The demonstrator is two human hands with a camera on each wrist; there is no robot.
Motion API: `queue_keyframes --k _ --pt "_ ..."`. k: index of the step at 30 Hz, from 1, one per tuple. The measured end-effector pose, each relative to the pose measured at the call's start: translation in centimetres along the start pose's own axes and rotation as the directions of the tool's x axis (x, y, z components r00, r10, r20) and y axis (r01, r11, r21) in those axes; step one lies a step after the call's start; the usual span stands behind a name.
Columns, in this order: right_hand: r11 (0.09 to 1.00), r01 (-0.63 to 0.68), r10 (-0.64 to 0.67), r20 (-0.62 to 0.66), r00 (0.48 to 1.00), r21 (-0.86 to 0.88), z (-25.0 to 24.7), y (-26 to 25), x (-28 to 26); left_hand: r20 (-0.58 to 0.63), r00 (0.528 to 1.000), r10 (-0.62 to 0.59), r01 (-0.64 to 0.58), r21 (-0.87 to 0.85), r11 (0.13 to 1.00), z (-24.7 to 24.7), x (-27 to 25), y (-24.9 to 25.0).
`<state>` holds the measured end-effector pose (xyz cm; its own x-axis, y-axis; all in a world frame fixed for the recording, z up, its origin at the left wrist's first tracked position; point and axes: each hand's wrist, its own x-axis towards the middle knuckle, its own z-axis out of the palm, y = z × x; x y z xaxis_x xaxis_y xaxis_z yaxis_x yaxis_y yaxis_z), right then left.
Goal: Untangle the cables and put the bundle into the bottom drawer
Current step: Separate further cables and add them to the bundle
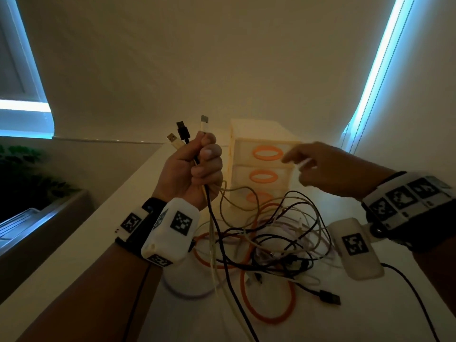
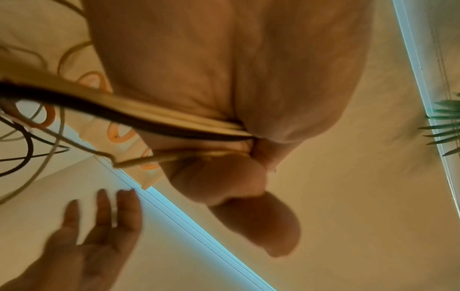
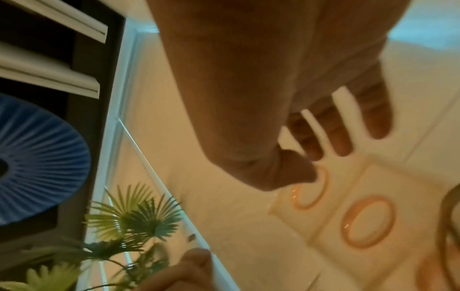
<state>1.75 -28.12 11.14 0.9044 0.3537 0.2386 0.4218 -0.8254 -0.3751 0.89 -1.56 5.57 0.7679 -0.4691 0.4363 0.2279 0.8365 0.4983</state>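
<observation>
At the far left a green plant (image 1: 22, 164) sits in shadow below a window. The left hand (image 1: 192, 169) is raised in a fist around several cables, three plug ends (image 1: 183, 133) sticking up above its fingers and the cords hanging down to the surface (image 1: 103, 243). Below and to the right lies the tangled pile of cables (image 1: 269, 243), black, white and orange, spread on the surface just in front of a small drawer unit (image 1: 259, 154) with orange ring handles; its bottom drawer (image 1: 256, 197) is closed. The right hand (image 1: 328, 166) hovers before the drawers, fingers spread and loose, holding nothing that I can make out.
</observation>
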Motion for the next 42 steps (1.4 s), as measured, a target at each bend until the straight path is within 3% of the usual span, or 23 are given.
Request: queue_keyframes --k 2,5,7,10,12,14,17,19,22,26,29,32,37,42 --pt "0.965 0.130 -0.126 -0.031 0.992 0.227 0.6 -2.7 -0.4 0.004 1.000 -0.004 0.005 -0.032 0.999 -0.2 0.1 -0.2" --pt "0.935 0.211 -0.264 0.164 0.950 0.286 3.3 -6.0 -0.3 0.011 0.999 -0.040 0.041 -0.099 0.994 -0.5 0.3 -0.4" --pt "0.949 0.203 -0.273 0.303 0.913 0.243 5.1 -6.8 0.2 0.016 0.998 -0.058 0.059 -0.117 0.991 -0.4 0.2 -0.4" --pt "0.943 0.055 -0.193 0.403 0.895 0.328 5.9 -5.7 1.2 0.096 0.991 -0.098 0.113 -0.169 0.979 -0.4 -0.1 -0.2" --pt "0.975 0.002 -0.083 0.352 0.932 0.223 5.2 -4.5 2.0 0.132 0.978 -0.162 0.179 -0.127 0.976 -0.4 -0.3 -0.2" --pt "0.990 -0.052 0.022 0.213 0.977 0.133 4.2 -3.2 2.8 0.100 0.960 -0.262 0.265 -0.023 0.964 -0.1 -0.4 -0.5" --pt "0.923 -0.177 0.151 0.102 0.983 0.341 2.3 -2.7 3.1 -0.108 0.945 -0.308 0.326 0.255 0.910 0.1 -0.2 -2.1" --pt "0.883 -0.142 0.121 0.075 0.990 0.446 1.3 -3.9 2.4 -0.162 0.942 -0.292 0.327 0.272 0.905 0.0 0.1 -2.8" --pt "0.848 -0.016 -0.054 0.117 0.992 0.530 1.3 -6.2 0.7 -0.239 0.959 -0.153 0.203 0.201 0.958 -0.2 0.8 -2.8" --pt "0.926 0.148 -0.228 0.201 0.953 0.347 4.3 -7.1 -0.8 -0.167 0.986 0.027 0.008 0.204 0.979 0.0 0.9 -2.5" --pt "0.955 0.169 -0.231 0.255 0.939 0.243 5.8 -5.4 -1.0 -0.146 0.988 0.054 -0.046 0.059 0.997 0.1 0.8 -2.6" --pt "0.958 0.115 -0.190 0.283 0.940 0.261 6.3 -3.3 -0.5 -0.145 0.988 0.044 -0.051 -0.044 0.998 -0.1 0.6 -2.5" --pt "0.986 0.060 -0.100 0.263 0.960 0.157 5.3 -1.6 0.2 -0.046 0.997 -0.060 0.059 -0.023 0.998 -0.5 0.1 -2.0" --pt "0.990 -0.015 0.014 0.004 1.000 0.141 2.8 -0.4 2.0 0.012 0.982 -0.187 0.185 0.091 0.978 0.1 -0.1 -1.8"
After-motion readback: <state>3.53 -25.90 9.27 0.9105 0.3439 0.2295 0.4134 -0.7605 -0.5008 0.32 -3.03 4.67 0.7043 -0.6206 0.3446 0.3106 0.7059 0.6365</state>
